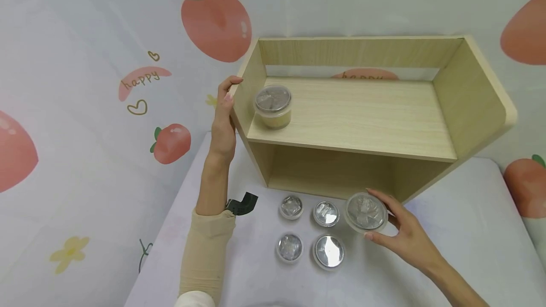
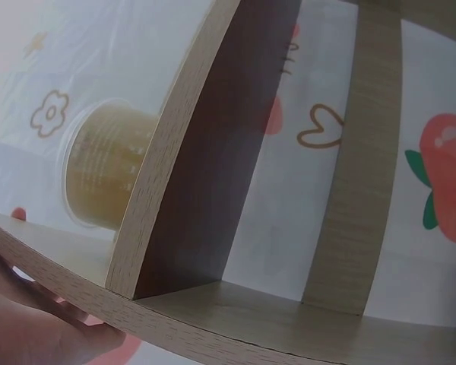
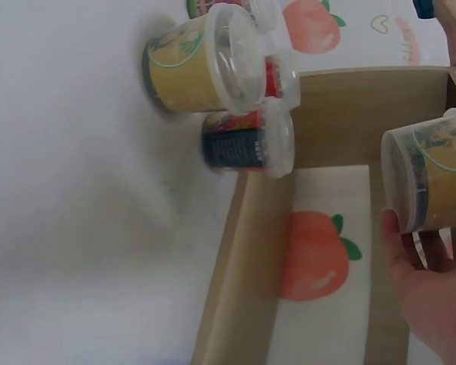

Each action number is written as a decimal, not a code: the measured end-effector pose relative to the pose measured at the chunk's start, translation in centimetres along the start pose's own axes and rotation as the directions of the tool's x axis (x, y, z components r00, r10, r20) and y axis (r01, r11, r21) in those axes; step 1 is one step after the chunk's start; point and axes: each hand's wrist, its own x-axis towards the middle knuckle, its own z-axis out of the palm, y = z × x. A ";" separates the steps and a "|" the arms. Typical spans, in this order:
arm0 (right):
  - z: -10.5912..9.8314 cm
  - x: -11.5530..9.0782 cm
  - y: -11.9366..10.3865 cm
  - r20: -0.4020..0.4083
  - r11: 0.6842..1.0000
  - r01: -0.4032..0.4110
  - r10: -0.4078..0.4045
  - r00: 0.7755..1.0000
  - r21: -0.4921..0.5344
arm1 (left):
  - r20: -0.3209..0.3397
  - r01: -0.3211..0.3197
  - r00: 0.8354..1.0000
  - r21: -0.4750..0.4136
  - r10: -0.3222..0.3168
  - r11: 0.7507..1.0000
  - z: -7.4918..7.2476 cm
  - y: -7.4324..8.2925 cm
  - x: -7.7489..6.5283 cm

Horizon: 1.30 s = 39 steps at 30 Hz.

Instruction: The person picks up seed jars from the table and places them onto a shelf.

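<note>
My left hand (image 1: 223, 122) grips the left side panel of a pale wooden shelf (image 1: 358, 115), its fingers over the panel's edge. In the left wrist view, part of that hand (image 2: 38, 319) lies against the shelf's wood. My right hand (image 1: 405, 236) holds a clear lidded plastic tub (image 1: 365, 212) in front of the shelf's lower opening, thumb and fingers on its sides. The right wrist view shows this tub (image 3: 437, 173) with a yellowish label. Another lidded tub (image 1: 274, 106) with yellowish sides stands at the left end of the upper board.
On the white table before the shelf stand several lidded tubs, among them a small one (image 1: 291, 207), another (image 1: 326, 213), one nearer (image 1: 290, 248) and a larger one (image 1: 328, 252). A black angled piece (image 1: 243, 204) shows by the left forearm. Fruit-printed cloth (image 1: 106, 165) hangs behind.
</note>
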 end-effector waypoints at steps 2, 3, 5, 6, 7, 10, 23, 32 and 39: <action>-0.2 0.2 -0.3 0.004 1.000 0.010 -0.010 1.000 -0.006 | 0.000 -0.005 1.000 0.003 0.005 1.000 0.0 0.0 0.0; -0.3 0.4 -0.5 0.006 1.000 0.013 -0.013 1.000 -0.009 | 0.000 -0.006 1.000 0.003 0.006 1.000 0.0 0.1 0.0; -0.6 0.7 -0.9 0.008 1.000 0.018 -0.018 1.000 -0.017 | 0.001 -0.008 1.000 0.005 0.008 1.000 0.0 0.1 0.0; -0.8 0.8 -1.0 0.010 1.000 0.019 -0.019 1.000 -0.019 | 0.001 -0.008 1.000 0.005 0.008 1.000 0.0 0.1 0.0; -0.9 1.0 -1.2 0.011 1.000 0.020 -0.020 1.000 -0.020 | 0.001 -0.008 1.000 0.004 0.008 1.000 0.0 0.1 0.0; -1.3 1.5 -1.7 0.008 0.999 0.034 -0.034 0.999 -0.015 | 0.001 -0.004 1.000 0.005 0.004 1.000 -0.1 0.0 0.0; -2.7 3.7 -3.6 -0.032 0.991 0.128 -0.129 0.991 -0.025 | -0.002 -0.013 1.000 0.011 0.013 1.000 -0.2 0.0 -0.1; -3.3 5.2 -4.0 -0.088 0.953 0.278 -0.269 0.959 0.121 | 0.001 0.002 1.000 0.002 -0.002 1.000 -0.1 0.1 0.1; -3.6 6.2 -4.9 -0.116 0.920 0.305 -0.284 0.952 0.245 | -0.009 0.026 1.000 0.004 -0.026 1.000 0.0 0.2 0.0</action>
